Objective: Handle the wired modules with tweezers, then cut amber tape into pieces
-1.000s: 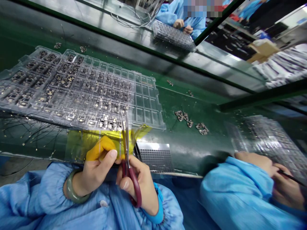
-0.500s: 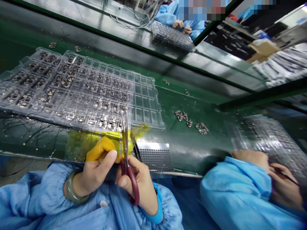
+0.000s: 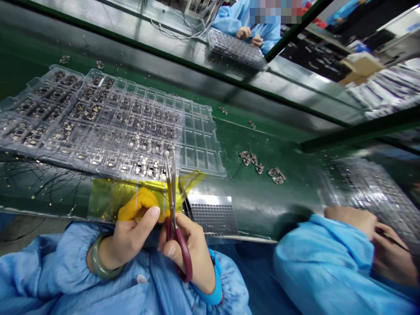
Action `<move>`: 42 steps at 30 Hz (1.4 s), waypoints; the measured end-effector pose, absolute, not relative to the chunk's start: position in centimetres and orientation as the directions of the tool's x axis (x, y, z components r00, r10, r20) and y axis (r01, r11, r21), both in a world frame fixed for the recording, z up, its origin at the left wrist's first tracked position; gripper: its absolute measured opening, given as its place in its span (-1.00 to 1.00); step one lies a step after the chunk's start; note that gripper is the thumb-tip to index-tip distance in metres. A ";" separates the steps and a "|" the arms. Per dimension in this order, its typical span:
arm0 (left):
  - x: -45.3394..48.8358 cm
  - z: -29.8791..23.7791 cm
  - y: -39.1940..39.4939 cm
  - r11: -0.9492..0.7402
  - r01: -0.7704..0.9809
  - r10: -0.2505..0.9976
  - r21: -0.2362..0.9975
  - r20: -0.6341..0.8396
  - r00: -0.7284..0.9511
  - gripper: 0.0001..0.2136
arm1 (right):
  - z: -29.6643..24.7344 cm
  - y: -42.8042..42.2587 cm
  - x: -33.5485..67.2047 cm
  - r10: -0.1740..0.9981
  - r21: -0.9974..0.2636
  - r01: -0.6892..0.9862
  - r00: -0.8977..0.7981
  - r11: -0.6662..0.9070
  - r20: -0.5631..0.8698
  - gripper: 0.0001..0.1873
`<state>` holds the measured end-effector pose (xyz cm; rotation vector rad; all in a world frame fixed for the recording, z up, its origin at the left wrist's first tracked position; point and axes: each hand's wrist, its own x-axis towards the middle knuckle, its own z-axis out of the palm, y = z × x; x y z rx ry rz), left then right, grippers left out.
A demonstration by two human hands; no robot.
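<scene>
While the left hand [image 3: 131,234] pinches yellow film [image 3: 108,194], the right [image 3: 190,258] grips scissors [image 3: 182,249] above the green bench [image 3: 262,210].

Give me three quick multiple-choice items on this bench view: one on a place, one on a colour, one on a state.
1. Where does the yellow film lie against the clear plastic tray?
A. Along its near edge
B. Along its far edge
C. Inside its compartments

2. What colour are the handles of the scissors?
A. Blue
B. Dark red
C. Yellow

3. What is the left hand doing?
A. Resting on the tray
B. Holding the scissors
C. Holding the film

Answers:
1. A, the film runs beside the tray's near edge.
2. B, the finger loop shows dark red.
3. C, its thumb and fingers close on the yellow part.
</scene>
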<state>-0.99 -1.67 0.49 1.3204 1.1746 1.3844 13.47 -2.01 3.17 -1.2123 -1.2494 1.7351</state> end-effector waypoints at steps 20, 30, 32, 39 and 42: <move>-1.0 0.3 -1.5 -0.126 -0.068 0.987 0.990 0.118 -0.108 -0.75 | 3.0 -2.0 14.1 0.855 -0.968 0.052 -0.458 -0.247 -0.242 -0.22; -0.6 -1.2 -0.6 -0.053 -0.333 0.960 0.941 -0.045 -0.277 -0.77 | 3.1 -2.3 15.1 0.763 -0.946 0.283 -0.573 -0.157 -0.298 -0.17; -0.6 -1.3 -0.7 -0.025 -0.318 0.969 0.948 -0.055 -0.242 -0.78 | 3.0 -2.3 14.9 0.752 -0.947 0.253 -0.582 -0.197 -0.311 -0.18; -0.7 -0.9 -1.0 -0.002 -0.341 0.990 0.940 -0.047 -0.137 -0.64 | 2.7 -2.0 14.5 0.771 -0.952 0.156 -0.559 -0.264 -0.305 -0.24; -0.9 -0.8 -1.1 -0.031 -0.356 0.991 0.934 -0.017 -0.130 -0.61 | 2.6 -2.0 14.6 0.770 -0.949 0.136 -0.556 -0.286 -0.312 -0.25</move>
